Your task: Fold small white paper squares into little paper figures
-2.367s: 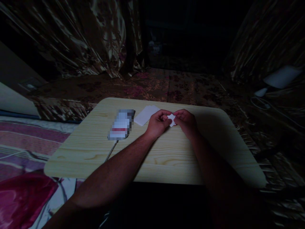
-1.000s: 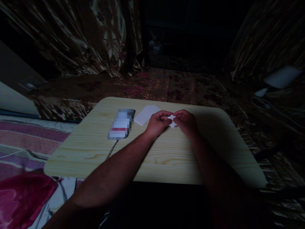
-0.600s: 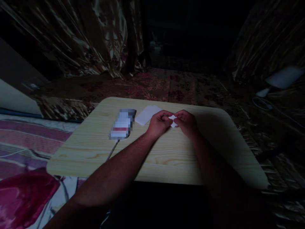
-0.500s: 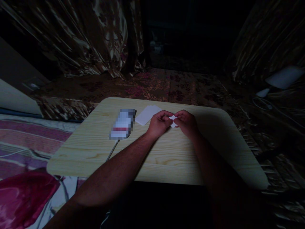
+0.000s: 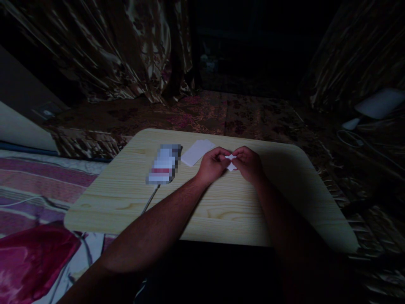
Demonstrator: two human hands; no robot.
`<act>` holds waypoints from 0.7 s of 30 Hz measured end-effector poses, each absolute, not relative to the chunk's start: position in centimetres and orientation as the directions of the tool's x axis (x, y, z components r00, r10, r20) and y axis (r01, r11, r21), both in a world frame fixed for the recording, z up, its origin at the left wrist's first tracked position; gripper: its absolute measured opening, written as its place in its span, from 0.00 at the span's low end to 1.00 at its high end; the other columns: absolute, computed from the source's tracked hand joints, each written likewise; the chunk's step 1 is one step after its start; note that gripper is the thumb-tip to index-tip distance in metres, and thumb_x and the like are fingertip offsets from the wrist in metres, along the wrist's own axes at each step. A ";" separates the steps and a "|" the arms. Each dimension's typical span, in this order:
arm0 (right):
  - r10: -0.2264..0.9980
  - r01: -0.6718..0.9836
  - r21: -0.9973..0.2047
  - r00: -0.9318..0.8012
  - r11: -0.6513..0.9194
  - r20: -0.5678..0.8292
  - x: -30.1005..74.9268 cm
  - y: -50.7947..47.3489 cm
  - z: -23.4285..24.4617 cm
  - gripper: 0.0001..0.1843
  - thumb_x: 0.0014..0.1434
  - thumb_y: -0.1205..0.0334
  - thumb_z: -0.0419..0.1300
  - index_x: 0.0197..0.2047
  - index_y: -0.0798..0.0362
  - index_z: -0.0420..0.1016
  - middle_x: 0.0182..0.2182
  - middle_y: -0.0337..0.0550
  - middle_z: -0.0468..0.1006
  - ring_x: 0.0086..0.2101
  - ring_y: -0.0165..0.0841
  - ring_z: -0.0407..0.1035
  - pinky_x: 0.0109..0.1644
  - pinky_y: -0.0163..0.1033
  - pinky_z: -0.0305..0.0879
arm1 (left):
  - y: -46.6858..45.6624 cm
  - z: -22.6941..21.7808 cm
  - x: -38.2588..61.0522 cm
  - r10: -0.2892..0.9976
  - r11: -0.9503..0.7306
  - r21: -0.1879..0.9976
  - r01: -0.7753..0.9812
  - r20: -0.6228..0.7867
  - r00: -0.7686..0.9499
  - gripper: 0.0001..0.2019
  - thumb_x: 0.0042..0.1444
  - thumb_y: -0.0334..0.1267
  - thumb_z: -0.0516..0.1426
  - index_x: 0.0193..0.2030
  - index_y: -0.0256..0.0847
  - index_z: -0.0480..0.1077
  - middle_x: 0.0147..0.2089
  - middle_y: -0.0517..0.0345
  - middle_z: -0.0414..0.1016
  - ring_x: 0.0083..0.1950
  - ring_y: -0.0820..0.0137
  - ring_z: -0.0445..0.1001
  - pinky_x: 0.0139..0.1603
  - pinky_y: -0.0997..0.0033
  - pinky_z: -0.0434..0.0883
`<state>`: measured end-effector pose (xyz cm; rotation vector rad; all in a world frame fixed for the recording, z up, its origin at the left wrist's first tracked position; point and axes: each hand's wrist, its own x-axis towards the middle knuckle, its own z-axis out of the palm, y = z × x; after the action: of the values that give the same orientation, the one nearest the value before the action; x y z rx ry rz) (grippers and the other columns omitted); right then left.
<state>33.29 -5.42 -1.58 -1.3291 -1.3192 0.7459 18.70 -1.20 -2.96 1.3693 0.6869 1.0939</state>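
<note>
1. Two bare hands are brought close together over the far half of a pale wood-grained tabletop [image 5: 221, 209], a little right of its middle.
2. A small white piece [image 5: 231, 167], seemingly of paper, is held between them; its points are seen sticking out around the thumbs.
3. By the left hand [image 5: 213, 164] the near-left side of the piece is pinched, with thumb and forefinger closed on it and the other fingers curled.
4. By the right hand [image 5: 249, 164] the opposite side is gripped in the same manner, thumb against bent forefinger.
5. Whether the piece is rested on the wood or raised slightly above it cannot be told.
6. Just beyond the left hand, a thin stack of white sheets [image 5: 196, 153] is laid flat and set at a slant, its far edge slightly uneven.
7. To the left of the stack, a phone-like device [image 5: 162, 164] is placed, its surface obscured by pixelation; a cable [image 5: 150, 199] is joined to its near end and is hidden farther on by the left forearm.
8. At the left, striped bedding [image 5: 41, 179] is partly covered by a shiny crimson cloth [image 5: 34, 257].
9. Behind the table, a dark patterned cover [image 5: 202, 112] is spread.
</note>
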 end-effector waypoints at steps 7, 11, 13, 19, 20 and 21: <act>0.958 0.208 -0.960 0.176 0.190 0.228 33.3 -5.3 -1.5 0.08 0.46 0.64 0.62 0.33 0.51 0.71 0.22 0.33 0.73 0.21 0.30 0.69 0.23 0.34 0.66 | -1.1 -3.0 18.7 0.901 -0.117 0.968 -0.224 0.198 0.386 0.11 0.45 0.34 0.65 0.37 0.38 0.73 0.21 0.67 0.66 0.20 0.80 0.60 0.22 0.77 0.57; 0.963 0.168 -0.969 0.170 0.179 0.208 33.4 -5.4 -1.4 0.08 0.46 0.64 0.62 0.33 0.52 0.71 0.21 0.33 0.74 0.21 0.29 0.69 0.22 0.33 0.66 | -1.0 -3.0 18.7 0.895 -0.102 0.963 -0.249 0.198 0.399 0.11 0.45 0.34 0.65 0.37 0.38 0.73 0.21 0.66 0.67 0.20 0.79 0.61 0.23 0.77 0.58; 0.965 0.157 -0.972 0.169 0.173 0.199 33.4 -5.5 -1.1 0.08 0.46 0.65 0.62 0.32 0.52 0.71 0.21 0.32 0.74 0.21 0.28 0.69 0.22 0.32 0.66 | -1.0 -3.1 18.7 0.894 -0.096 0.961 -0.259 0.198 0.403 0.11 0.45 0.34 0.65 0.37 0.38 0.74 0.22 0.66 0.68 0.20 0.79 0.62 0.24 0.77 0.59; 0.972 0.105 -0.983 0.163 0.151 0.167 33.3 -5.7 -0.5 0.08 0.45 0.66 0.62 0.32 0.52 0.71 0.20 0.31 0.73 0.21 0.28 0.69 0.23 0.32 0.67 | -1.2 -2.8 18.7 0.899 -0.068 0.964 -0.257 0.171 0.403 0.11 0.45 0.33 0.64 0.38 0.38 0.74 0.23 0.65 0.70 0.21 0.79 0.63 0.24 0.77 0.59; 0.972 0.107 -0.983 0.166 0.151 0.167 33.3 -5.7 -0.5 0.08 0.45 0.66 0.62 0.32 0.52 0.71 0.20 0.32 0.73 0.21 0.28 0.69 0.23 0.33 0.67 | -1.3 -2.8 18.7 0.900 -0.067 0.964 -0.256 0.169 0.401 0.11 0.44 0.32 0.64 0.38 0.38 0.74 0.23 0.65 0.70 0.21 0.79 0.63 0.24 0.77 0.59; 0.972 0.111 -0.983 0.167 0.149 0.166 33.3 -5.7 -0.6 0.08 0.45 0.65 0.62 0.32 0.52 0.71 0.20 0.32 0.73 0.21 0.29 0.69 0.24 0.33 0.68 | -1.3 -2.7 18.6 0.902 -0.069 0.965 -0.254 0.169 0.397 0.11 0.44 0.32 0.64 0.38 0.37 0.74 0.23 0.65 0.70 0.21 0.79 0.63 0.24 0.77 0.59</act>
<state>33.32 -5.72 -0.57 -1.2391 -1.2186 0.9159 18.65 -1.30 -2.69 1.2938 0.6633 1.0755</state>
